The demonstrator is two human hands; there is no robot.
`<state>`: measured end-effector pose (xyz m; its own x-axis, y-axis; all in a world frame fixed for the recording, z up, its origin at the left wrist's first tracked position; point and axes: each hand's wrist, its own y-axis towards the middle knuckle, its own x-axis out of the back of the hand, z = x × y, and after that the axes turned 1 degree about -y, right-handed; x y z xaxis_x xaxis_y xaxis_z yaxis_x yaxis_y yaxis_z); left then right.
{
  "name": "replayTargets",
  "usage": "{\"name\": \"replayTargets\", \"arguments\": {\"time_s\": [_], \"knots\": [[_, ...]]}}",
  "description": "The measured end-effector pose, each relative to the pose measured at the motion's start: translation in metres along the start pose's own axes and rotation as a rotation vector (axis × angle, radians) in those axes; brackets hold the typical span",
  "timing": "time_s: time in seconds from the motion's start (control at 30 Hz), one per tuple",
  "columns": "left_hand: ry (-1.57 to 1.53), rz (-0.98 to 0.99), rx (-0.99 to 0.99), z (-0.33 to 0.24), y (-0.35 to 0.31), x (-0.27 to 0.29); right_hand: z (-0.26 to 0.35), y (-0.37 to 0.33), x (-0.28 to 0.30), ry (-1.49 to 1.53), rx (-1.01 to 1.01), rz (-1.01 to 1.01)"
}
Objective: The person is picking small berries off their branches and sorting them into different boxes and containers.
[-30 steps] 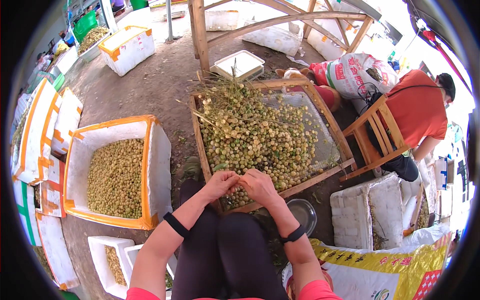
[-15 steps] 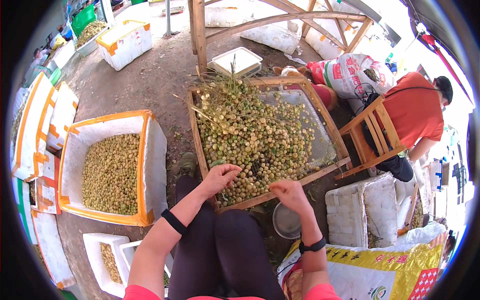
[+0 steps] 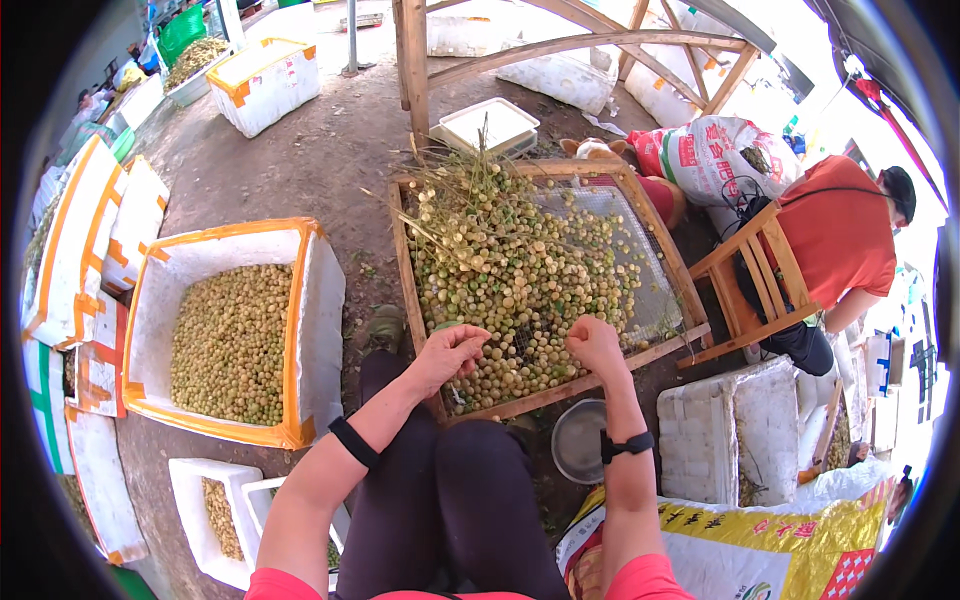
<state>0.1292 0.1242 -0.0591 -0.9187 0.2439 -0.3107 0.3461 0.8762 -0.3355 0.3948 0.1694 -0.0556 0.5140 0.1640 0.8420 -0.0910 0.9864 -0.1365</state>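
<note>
A wooden-framed mesh screen (image 3: 660, 262) lies in front of my knees, with a heap of small round yellow-green fruits (image 3: 530, 285) and thin twiggy stems (image 3: 470, 185) on it. My left hand (image 3: 452, 358) hovers over the near left part of the heap, thumb and fingertips pinched together. Over the near right part, my right hand (image 3: 594, 345) is curled closed, its knuckles up. Whatever either hand may hold is too small or hidden to make out.
To the left stands a white foam box (image 3: 318, 330) with orange-taped rim, full of the same fruits. A metal bowl (image 3: 580, 440) sits below my right wrist. At right are a wooden chair (image 3: 768, 270), a person in an orange shirt (image 3: 845, 230) and foam boxes (image 3: 700, 430).
My right hand has moved forward, away from the screen's near edge and over the fruits. The left hand stays nearly in place, still pinched. The whole view has shifted slightly.
</note>
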Motion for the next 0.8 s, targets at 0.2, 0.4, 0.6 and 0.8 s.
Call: {"name": "replayTargets", "arguments": {"time_s": [0.2,0.4,0.6,0.8], "knots": [[0.094,0.134,-0.084,-0.013,-0.001,-0.025,0.057,-0.038,-0.010,1.129,0.000,0.159],[0.201,0.055,-0.170,-0.007,-0.004,-0.030,0.081,-0.049,-0.037,1.035,0.034,0.147],[0.064,0.021,-0.072,-0.013,-0.008,-0.026,0.087,-0.054,-0.039,1.076,0.085,0.040],[-0.460,0.139,0.090,-0.013,-0.002,-0.012,0.057,-0.102,-0.004,0.743,0.296,0.387]]}}
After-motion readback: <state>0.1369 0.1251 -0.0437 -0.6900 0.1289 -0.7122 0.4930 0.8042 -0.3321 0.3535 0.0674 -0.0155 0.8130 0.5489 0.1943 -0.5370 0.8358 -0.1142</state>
